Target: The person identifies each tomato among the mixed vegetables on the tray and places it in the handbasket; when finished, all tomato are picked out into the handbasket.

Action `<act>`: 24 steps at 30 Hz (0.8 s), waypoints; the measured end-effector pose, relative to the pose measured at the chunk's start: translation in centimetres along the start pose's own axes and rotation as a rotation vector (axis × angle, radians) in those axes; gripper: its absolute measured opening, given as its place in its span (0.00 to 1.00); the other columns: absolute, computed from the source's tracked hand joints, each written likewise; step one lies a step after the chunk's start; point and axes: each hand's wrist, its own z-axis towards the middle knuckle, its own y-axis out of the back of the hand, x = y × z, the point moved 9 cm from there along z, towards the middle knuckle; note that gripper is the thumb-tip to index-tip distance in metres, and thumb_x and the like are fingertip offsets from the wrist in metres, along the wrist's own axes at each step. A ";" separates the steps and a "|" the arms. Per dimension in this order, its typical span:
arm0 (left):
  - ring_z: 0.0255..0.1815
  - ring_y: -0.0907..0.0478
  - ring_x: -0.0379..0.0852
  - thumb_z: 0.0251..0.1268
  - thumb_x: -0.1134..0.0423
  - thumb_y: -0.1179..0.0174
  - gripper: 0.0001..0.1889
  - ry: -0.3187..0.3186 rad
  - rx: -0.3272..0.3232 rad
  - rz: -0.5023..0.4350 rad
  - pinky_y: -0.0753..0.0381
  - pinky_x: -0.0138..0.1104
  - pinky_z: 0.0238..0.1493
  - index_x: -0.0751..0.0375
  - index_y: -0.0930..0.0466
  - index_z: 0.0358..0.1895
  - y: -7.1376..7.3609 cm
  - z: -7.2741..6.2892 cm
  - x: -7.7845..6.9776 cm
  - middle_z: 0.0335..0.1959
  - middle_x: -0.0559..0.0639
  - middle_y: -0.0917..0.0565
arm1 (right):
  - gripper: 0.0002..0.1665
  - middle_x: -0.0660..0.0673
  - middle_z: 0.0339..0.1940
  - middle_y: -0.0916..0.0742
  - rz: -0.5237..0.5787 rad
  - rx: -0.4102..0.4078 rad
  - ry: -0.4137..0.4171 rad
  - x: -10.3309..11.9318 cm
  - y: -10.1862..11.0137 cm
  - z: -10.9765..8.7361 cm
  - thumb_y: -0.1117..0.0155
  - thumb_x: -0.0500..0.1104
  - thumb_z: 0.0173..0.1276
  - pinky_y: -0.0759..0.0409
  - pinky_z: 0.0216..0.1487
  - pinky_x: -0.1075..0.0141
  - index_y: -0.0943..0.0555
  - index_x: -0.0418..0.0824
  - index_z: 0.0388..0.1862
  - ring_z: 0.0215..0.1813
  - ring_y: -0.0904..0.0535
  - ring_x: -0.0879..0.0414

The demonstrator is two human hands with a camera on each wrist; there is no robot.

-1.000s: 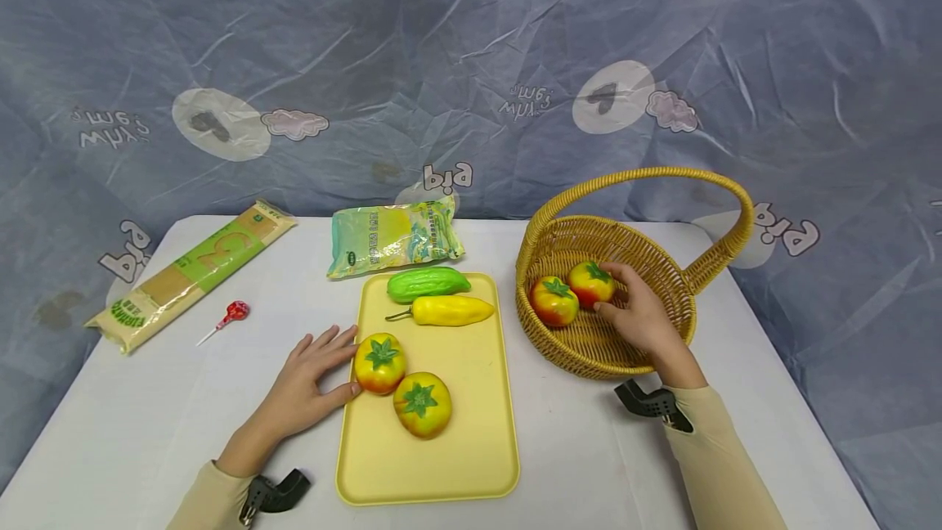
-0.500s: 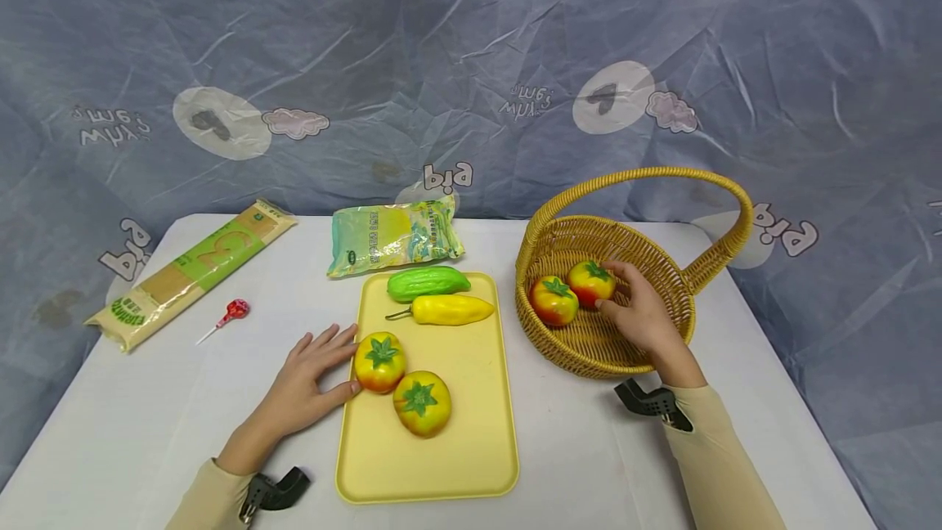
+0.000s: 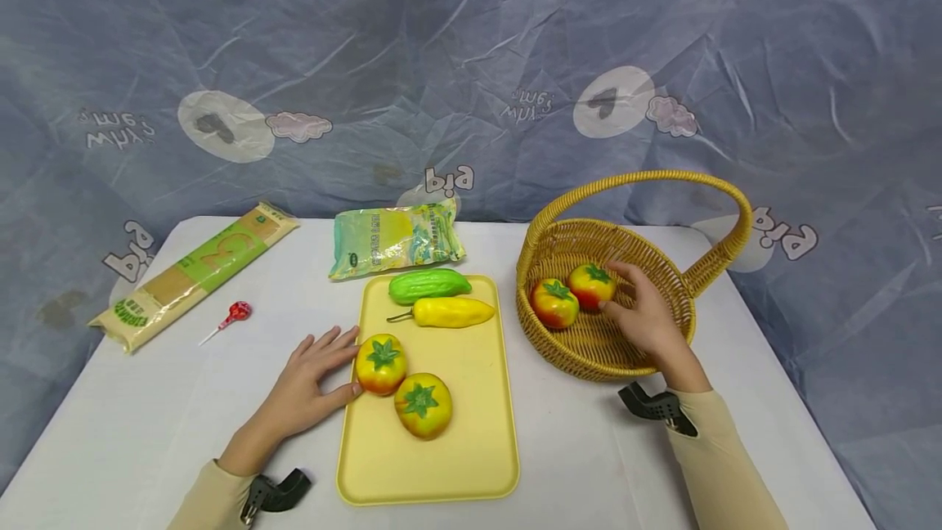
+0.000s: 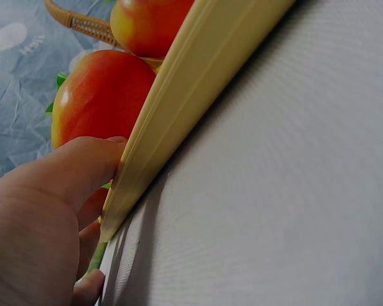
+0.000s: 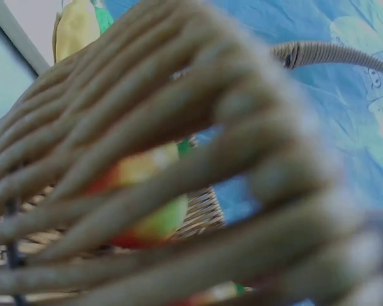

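Tomato (image 3: 586,294), one: in basket (image 3: 565,356), on its weave; rounded, nearly as broad as long; green cap up, tipped slightly to far right. Second tomato (image 3: 554,311): just beside it, left and nearer.
Right hand (image 3: 646,319): at the tomato's right side, thumb and forefinger curved beside it; whether gripping, cannot tell. Wrist crosses basket's near-right rim; handle (image 3: 655,177) arches beyond.
Left hand (image 3: 305,387): fingers spread, relaxed, tips at left edge of tray (image 3: 427,477), beside left tray tomato (image 3: 381,376).
Room: weave exposed nearer than both basket tomatoes; strip of counter (image 3: 567,448) between tray and basket.
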 end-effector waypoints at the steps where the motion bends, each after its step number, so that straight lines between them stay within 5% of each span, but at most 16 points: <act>1: 0.76 0.34 0.67 0.57 0.53 0.28 0.29 0.000 0.001 0.001 0.47 0.69 0.74 0.61 0.18 0.63 0.0 0.0 0.0 0.73 0.56 0.25 | 0.38 0.27 0.79 0.35 -0.007 -0.009 0.011 0.2 0.2 -0.2 0.40 0.34 0.72 0.29 0.69 0.32 0.39 0.38 0.78 0.76 0.37 0.23; 16: 0.77 0.34 0.67 0.57 0.53 0.28 0.29 0.003 0.002 0.000 0.47 0.70 0.74 0.60 0.18 0.63 -0.1 0.0 0.1 0.73 0.56 0.25 | 0.31 0.31 0.70 0.23 0.025 -0.089 0.217 5.6 0.8 -3.2 0.35 0.32 0.70 0.19 0.61 0.45 0.29 0.34 0.71 0.70 0.25 0.31; 22: 0.76 0.34 0.67 0.57 0.53 0.28 0.30 -0.003 -0.004 -0.001 0.47 0.70 0.73 0.60 0.18 0.63 0.0 0.0 0.1 0.73 0.56 0.25 | 0.27 0.32 0.66 0.19 0.125 -0.025 0.365 7.9 -1.0 -4.3 0.35 0.29 0.68 0.17 0.54 0.75 0.26 0.33 0.67 0.65 0.19 0.36; 24: 0.76 0.34 0.67 0.57 0.53 0.28 0.29 -0.006 -0.006 -0.001 0.47 0.70 0.73 0.60 0.18 0.63 0.0 -0.1 0.1 0.73 0.56 0.25 | 0.27 0.31 0.65 0.18 0.148 -0.001 0.436 8.7 -1.8 -4.7 0.35 0.27 0.67 0.18 0.52 0.79 0.25 0.31 0.65 0.63 0.16 0.45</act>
